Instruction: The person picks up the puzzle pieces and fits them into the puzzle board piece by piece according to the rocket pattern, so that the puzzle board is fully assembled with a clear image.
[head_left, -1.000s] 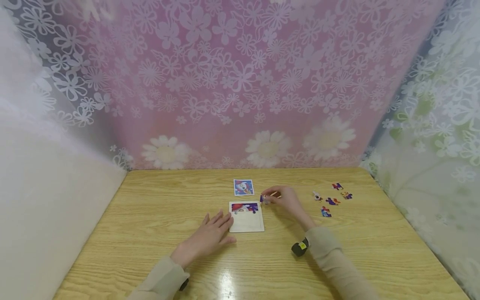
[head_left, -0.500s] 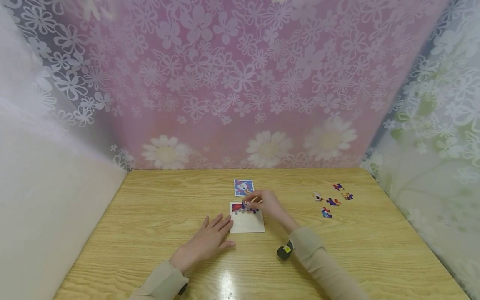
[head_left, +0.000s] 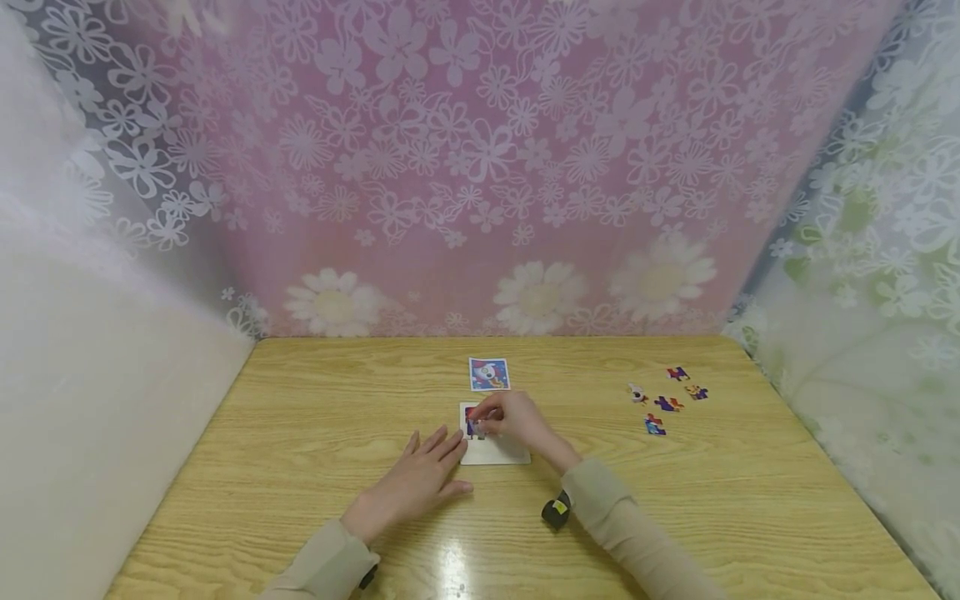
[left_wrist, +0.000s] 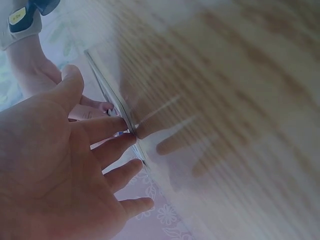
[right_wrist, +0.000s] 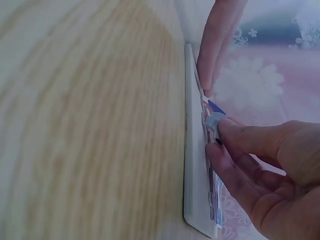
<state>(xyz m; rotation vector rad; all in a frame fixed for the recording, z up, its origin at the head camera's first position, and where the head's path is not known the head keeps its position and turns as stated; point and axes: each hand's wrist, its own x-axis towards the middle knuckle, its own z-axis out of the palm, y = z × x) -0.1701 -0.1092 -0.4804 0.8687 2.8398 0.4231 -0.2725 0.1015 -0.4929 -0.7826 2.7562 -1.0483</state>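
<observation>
A white puzzle tray (head_left: 495,455) lies on the wooden table, its upper part partly filled with red and purple pieces. My right hand (head_left: 521,419) pinches a jigsaw puzzle piece (head_left: 472,427) over the tray's left side. In the right wrist view that piece (right_wrist: 214,120) is tilted between thumb and fingers, right at the tray's surface. My left hand (head_left: 420,473) lies flat with spread fingers, fingertips at the tray's left edge. The left wrist view shows these fingers (left_wrist: 107,145) straight against the tray's rim. The right hand hides most of the fitted pieces.
Several loose puzzle pieces (head_left: 667,403) lie scattered on the right of the table (head_left: 337,392). A small picture card (head_left: 489,374) with a white cartoon character sits just beyond the tray. A floral curtain (head_left: 480,167) hangs behind the table.
My right hand has carried the puzzle piece leftward from beside the tray's right edge, across it, and down to its left side. The left hand has stayed in place.
</observation>
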